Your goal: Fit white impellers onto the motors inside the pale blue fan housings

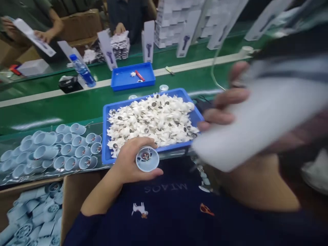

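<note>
My left hand [130, 160] grips a pale blue plastic cup [147, 159], its open end facing up with a dark round part inside. The hand sits just over the near rim of a blue plastic tray [143, 97], which is heaped with small white pieces with dark round centres [151, 121]. To the right, my blurred right hand [222, 102] holds a wide white sheet [258, 123], perhaps foam or paper. Left of the tray, several matching pale blue cups [58, 147] lie on their sides on a clear plastic bag.
A cardboard box [77, 194] of more blue cups sits at lower left. Beyond lies a green conveyor belt [64, 102], carrying a smaller blue tray [123, 80] and a water bottle [83, 71]. Across it, a co-worker's hand [120, 29] rests on white packing near stacked white boxes [176, 24].
</note>
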A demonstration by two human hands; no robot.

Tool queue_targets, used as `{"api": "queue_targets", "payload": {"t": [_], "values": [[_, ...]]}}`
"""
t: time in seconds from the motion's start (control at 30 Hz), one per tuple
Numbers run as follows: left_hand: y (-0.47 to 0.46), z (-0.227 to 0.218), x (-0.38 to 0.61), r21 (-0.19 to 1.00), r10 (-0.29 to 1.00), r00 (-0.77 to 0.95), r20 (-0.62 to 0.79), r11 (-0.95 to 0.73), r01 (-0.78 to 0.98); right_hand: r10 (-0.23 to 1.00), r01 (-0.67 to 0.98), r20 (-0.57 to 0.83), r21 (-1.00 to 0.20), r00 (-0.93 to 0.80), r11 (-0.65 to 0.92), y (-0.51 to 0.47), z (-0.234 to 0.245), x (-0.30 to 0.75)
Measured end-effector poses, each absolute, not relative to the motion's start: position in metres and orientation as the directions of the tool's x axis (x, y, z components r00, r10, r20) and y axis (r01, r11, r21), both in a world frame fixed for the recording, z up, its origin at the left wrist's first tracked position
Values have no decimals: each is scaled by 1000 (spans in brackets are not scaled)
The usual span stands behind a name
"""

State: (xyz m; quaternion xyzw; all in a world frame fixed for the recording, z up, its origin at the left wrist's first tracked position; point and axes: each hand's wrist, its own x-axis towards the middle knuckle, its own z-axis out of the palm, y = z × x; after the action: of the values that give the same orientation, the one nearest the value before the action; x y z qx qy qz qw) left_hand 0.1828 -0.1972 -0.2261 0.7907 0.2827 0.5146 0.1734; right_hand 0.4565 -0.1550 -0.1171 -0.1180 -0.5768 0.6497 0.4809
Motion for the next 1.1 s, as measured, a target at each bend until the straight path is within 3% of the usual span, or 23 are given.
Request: {"api": "queue_targets", "payload": {"t": [0.07,0.2,0.37,0.57,0.73,0.9,1.0,1.1], "values": [[-198,-218,201,468,586,354,729,-804,368,703,-452,283,-890,-652,-61,-155,-106,429],[-201,-207,219,452,609,324,724,-774,444,815,-600,410,-794,-410,98,-159,-106,377],[-203,-208,221,493,656,298,693,-734,468,836,-574,485,-773,-256,272,-168,-121,364],[-200,-211,224,523,666,305,680,-733,434,861,-414,399,-874,-317,253,-167,-123,371],[-198,-210,225,540,680,301,669,-723,432,786,-531,526,-790,-326,308,-163,-125,376],[-200,-210,225,557,704,298,644,-699,448,778,-561,523,-781,-348,274,-161,-129,376],[-200,-209,224,643,778,314,544,-627,440,828,-518,469,-812,-308,268,-158,-127,372],[-195,-211,215,736,883,367,294,-454,503,877,-485,414,-835,-245,259,-153,-119,379]]}}
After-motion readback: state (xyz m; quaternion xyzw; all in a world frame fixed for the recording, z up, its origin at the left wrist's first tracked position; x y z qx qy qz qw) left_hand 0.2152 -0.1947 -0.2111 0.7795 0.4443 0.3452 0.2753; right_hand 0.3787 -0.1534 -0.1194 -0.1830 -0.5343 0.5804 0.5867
